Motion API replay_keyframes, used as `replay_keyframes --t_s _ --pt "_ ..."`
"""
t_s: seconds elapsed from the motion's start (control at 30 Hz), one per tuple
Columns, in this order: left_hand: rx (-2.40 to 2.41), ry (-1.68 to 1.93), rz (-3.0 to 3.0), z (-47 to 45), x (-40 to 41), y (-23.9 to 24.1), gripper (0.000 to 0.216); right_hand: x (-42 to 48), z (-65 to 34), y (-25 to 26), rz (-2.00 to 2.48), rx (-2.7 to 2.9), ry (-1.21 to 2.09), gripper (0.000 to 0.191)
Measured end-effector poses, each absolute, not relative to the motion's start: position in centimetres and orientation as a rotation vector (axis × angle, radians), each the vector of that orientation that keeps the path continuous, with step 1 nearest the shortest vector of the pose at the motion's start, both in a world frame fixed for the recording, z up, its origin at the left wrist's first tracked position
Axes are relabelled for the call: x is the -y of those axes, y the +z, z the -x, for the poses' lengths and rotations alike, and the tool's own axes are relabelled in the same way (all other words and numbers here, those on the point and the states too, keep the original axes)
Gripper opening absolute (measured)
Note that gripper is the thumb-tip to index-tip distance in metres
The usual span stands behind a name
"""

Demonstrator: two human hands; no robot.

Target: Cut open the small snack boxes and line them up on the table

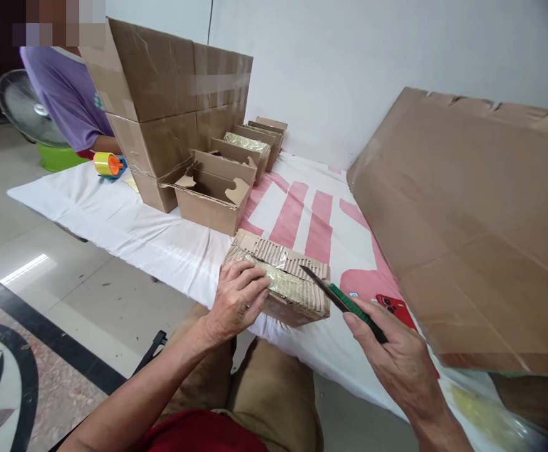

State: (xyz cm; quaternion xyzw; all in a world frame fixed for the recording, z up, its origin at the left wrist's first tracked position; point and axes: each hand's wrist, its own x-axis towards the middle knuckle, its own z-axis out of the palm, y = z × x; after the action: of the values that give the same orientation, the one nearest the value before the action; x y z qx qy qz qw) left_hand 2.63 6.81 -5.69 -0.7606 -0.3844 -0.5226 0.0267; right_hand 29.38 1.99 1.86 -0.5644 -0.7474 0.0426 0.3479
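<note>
A small parcel wrapped in corrugated cardboard and clear tape (283, 276) lies at the near edge of the white and pink cloth (113, 213). My left hand (236, 298) rests on its left end, fingers curled over the taped top. My right hand (396, 358) grips a green-handled utility knife (344, 301). The dark blade points up and left, its tip just above the parcel's right end.
A large flat cardboard sheet (481, 232) leans at the right. A red phone (398, 309) lies beside it. Open small boxes (214, 194) and stacked big cartons (174, 94) stand at the back. A tape dispenser (108, 164), a fan (22, 107) and a person in purple (66, 94) are at far left.
</note>
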Motion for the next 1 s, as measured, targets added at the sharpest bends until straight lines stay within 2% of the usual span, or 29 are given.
replay_keyframes --t_s 0.3,1.0 --pt "1.165 -1.588 2.355 -2.6 -6.8 -6.1 0.018 -6.7 -26.7 3.9 1.314 2.388 -0.061 0.03" --pt "1.148 -1.599 2.338 -2.5 -7.0 -6.7 0.017 -8.2 -26.1 5.1 1.286 2.69 -0.452 0.019"
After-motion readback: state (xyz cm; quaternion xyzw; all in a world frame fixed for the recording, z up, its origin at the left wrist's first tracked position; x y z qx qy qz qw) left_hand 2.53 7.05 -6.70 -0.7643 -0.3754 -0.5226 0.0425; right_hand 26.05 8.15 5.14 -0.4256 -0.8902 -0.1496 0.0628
